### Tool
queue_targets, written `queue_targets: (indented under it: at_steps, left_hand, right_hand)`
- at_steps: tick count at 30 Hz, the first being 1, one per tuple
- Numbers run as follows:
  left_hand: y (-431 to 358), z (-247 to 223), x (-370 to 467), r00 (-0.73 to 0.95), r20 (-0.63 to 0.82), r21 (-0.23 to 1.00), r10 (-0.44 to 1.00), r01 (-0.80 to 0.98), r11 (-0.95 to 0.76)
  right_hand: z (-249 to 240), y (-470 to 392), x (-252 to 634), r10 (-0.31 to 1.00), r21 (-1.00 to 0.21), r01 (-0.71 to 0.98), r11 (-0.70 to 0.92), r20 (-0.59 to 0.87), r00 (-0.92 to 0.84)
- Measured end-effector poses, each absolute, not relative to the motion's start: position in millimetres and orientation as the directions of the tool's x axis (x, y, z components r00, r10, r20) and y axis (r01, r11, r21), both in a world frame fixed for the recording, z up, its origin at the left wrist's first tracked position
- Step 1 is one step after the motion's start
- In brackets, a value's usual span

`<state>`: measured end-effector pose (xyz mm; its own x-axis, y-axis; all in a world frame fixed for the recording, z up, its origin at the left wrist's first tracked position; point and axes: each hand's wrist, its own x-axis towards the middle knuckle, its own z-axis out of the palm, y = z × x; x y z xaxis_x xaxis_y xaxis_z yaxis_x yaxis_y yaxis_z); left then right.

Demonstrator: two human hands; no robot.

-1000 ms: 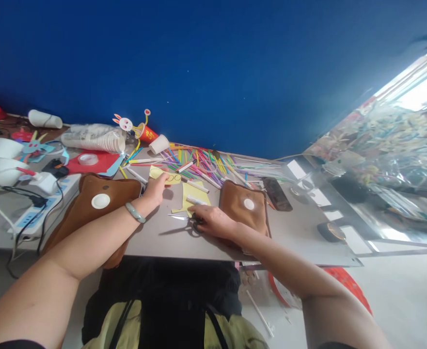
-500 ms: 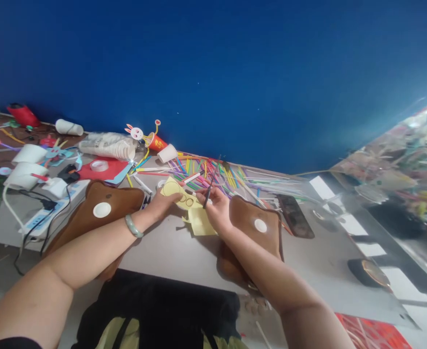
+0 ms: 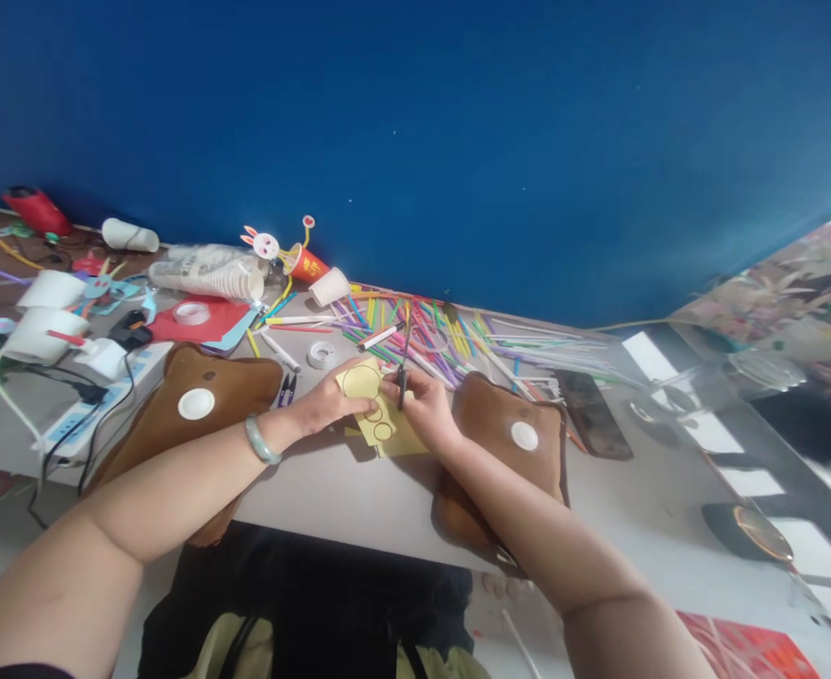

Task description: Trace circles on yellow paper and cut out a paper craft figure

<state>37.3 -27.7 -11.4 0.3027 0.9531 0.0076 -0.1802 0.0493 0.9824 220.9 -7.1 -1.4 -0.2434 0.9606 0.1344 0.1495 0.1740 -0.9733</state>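
Between thumb and fingers, my left hand [image 3: 323, 404] pinches a piece of yellow paper [image 3: 359, 379] with several circles drawn on it, one large and the others smaller. My right hand [image 3: 425, 411] is closed round dark-handled scissors [image 3: 402, 382], their blades pointing away from me beside the paper's right edge. Whether the blades touch the paper, I cannot tell. Another yellow sheet [image 3: 409, 439] lies on the table below my hands. My forearms rest over two brown cushions, the left cushion [image 3: 235, 382] and the right cushion [image 3: 490, 424], each with a white round spot.
Colourful craft sticks [image 3: 450, 344] are strewn along the blue wall [image 3: 415, 170]. A tape roll [image 3: 321, 355], a white paper cup [image 3: 329, 287] and a red cup [image 3: 307, 265] stand near them. At left is a power strip [image 3: 104, 401] with cords; at right, a phone [image 3: 591, 415].
The yellow paper has turned in my left hand, so its row of circles now slants down towards me. The scissors point more steeply upward. The whole view has shifted slightly.
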Motion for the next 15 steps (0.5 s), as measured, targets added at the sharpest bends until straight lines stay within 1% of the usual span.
queue_targets:
  at_steps: [3,6,11,15]
  left_hand:
    - [-25.3,-14.1,38.5,0.289,0.026,0.983,0.957,-0.184,0.029]
    - [-23.0,-13.4,38.7,0.268,0.023,0.976,0.963,-0.214,0.036]
    - [-22.0,-9.8,39.8,0.226,-0.013,0.954,0.974,-0.289,0.080]
    - [-24.9,-9.9,41.8,0.220,-0.023,0.954,0.975,-0.287,0.087]
  right_hand:
    - [0.2,-6.9,219.5,0.956,-0.966,0.160,0.205,0.162,-0.246]
    - [2.2,-5.9,217.8,0.961,-0.967,0.159,0.201,0.163,-0.222]
    - [9.2,-8.9,214.9,0.983,-0.987,0.130,0.099,0.077,-0.170]
    - [9.0,-14.2,212.4,0.983,-0.991,0.121,0.053,0.031,-0.178]
